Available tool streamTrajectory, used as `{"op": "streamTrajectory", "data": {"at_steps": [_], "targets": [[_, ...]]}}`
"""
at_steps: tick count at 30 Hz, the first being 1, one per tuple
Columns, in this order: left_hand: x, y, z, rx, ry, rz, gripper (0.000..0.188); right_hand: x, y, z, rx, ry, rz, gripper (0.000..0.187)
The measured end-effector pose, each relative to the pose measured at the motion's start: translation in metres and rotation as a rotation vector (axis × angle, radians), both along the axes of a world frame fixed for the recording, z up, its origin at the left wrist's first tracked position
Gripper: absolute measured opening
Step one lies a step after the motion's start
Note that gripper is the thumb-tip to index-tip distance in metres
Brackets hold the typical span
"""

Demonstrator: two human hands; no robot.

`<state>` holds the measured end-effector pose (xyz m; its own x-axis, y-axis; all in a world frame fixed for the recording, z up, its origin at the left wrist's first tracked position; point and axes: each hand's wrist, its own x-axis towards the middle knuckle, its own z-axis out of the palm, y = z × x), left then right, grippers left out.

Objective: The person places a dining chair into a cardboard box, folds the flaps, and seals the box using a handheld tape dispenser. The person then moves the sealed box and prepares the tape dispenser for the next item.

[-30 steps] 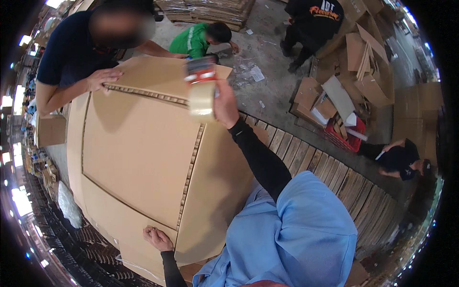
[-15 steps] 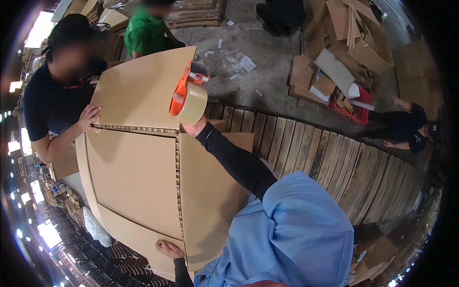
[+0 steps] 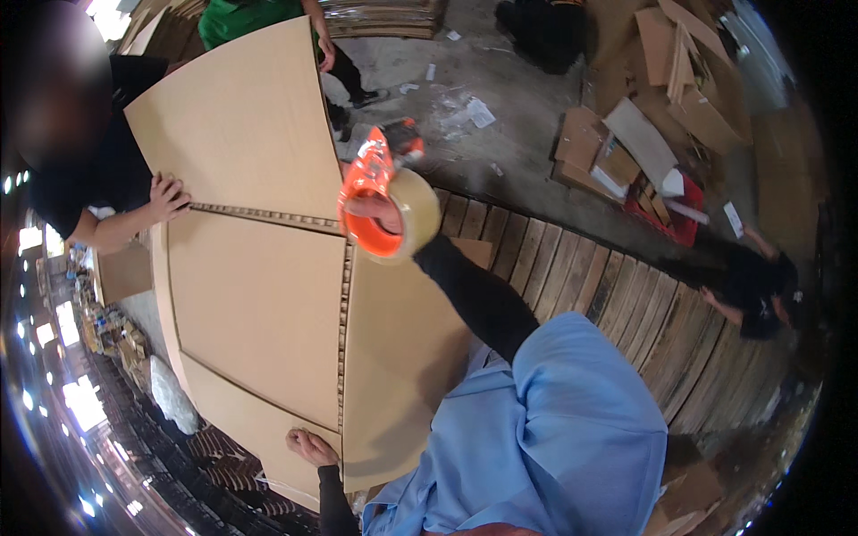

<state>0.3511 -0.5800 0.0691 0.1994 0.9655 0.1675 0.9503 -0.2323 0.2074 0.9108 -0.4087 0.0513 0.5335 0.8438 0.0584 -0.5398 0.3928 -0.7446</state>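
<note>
A large cardboard box (image 3: 255, 322) fills the middle, its inner panel framed by folded-out flaps with corrugated edges. My right hand (image 3: 380, 213) grips an orange tape dispenser (image 3: 368, 170) carrying a wide roll of clear tape (image 3: 417, 214), held above the box's far right corner. The roll partly hides that hand. On the near flap (image 3: 241, 402), close to its right edge, my left hand (image 3: 311, 447) rests with curled fingers and nothing visible in them. A co-worker's hand (image 3: 168, 196) lies at the lower left of the raised far flap (image 3: 237, 116).
Wooden slats (image 3: 572, 295) run along the right. Beyond them are a red crate (image 3: 684, 214) of scraps and open cartons (image 3: 706, 80). A person in green (image 3: 246, 20) stands behind the far flap; another person (image 3: 755, 281) is at far right. Paper scraps (image 3: 478, 112) litter the floor.
The tape dispenser has turned and shifted right relative to the box corner. My left hand stays on the near flap. The whole view has shifted slightly, and the co-worker at left appears closer to the rim.
</note>
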Motion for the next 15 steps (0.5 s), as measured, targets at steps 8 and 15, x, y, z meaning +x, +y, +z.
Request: {"op": "streamTrajectory", "data": {"at_steps": [8,15], "targets": [[0.014,0.027,0.002,0.123,0.026,0.069,0.012,0.025,-0.029,0.06,0.287,-0.228,0.872,0.055],[0.039,0.127,-0.011,0.342,-0.313,0.175,0.038,-0.014,-0.013,0.052,0.216,-1.28,1.136,0.066]]}}
